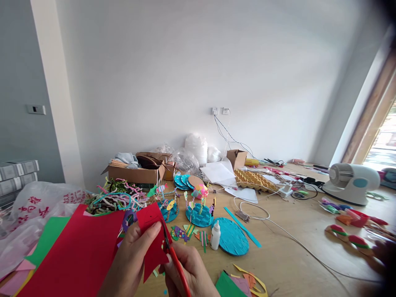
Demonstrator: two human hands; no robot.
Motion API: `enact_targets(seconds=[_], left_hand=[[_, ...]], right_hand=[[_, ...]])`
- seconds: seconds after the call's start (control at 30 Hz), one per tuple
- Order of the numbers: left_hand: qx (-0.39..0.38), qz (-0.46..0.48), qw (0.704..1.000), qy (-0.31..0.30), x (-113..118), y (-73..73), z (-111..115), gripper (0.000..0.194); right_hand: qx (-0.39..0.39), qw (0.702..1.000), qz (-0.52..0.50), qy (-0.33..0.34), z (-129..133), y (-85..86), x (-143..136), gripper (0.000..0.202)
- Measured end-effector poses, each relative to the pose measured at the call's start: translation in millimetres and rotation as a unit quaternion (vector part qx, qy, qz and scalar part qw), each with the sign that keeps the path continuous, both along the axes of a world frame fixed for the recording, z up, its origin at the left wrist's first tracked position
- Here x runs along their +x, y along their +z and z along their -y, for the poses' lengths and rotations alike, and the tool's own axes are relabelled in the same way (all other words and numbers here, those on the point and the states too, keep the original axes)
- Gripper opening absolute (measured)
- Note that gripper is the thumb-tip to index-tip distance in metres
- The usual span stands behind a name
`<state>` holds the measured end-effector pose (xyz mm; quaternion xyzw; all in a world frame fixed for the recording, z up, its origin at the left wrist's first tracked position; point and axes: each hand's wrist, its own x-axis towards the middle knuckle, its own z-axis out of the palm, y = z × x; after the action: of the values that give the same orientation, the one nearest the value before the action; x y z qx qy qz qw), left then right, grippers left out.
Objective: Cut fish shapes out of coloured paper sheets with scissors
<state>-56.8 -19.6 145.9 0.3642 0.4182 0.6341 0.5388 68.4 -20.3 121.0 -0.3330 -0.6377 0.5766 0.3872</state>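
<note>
A small piece of red paper point(151, 243) is pinched in my left hand point(136, 247), with the thumb on its front. My right hand point(188, 268) grips red-handled scissors point(177, 268), whose dark blades lie along the right side of the paper. Beneath my left forearm, large red sheets point(77, 247) lie over green, pink and yellow ones. Just beyond my hands stand blue round bases with twisted stems and paper fish point(199, 212). Loose paper fish point(182, 233) lie nearby, and a white glue bottle point(215, 236) stands beside a blue disc point(230, 236).
A cardboard box point(136, 173) and a pile of pipe cleaners point(119, 196) are at the back left. Behind the blue bases lies a yellow egg tray point(255, 180). A white cable point(287, 235) crosses the table toward the right, where a white fan point(352, 183) stands. Paper scraps point(252, 282) lie near the front.
</note>
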Motion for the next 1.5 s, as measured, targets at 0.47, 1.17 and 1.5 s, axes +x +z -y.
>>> enact_targets(seconds=[0.47, 1.17, 1.5], left_hand=[[0.007, -0.005, 1.0, 0.008, 0.4, 1.0, -0.2, 0.025], [0.006, -0.022, 1.0, 0.02, 2.8, 5.3, 0.4, 0.025], [0.033, -0.033, 0.999, -0.029, -3.7, 7.8, -0.6, 0.026]], right_hand=[[-0.024, 1.0, -0.005, -0.009, 3.3, 5.8, 0.4, 0.072], [0.018, 1.0, 0.0, 0.009, 1.2, -1.6, 2.7, 0.061], [0.034, 0.999, 0.011, 0.003, 3.4, 1.0, 7.9, 0.047]])
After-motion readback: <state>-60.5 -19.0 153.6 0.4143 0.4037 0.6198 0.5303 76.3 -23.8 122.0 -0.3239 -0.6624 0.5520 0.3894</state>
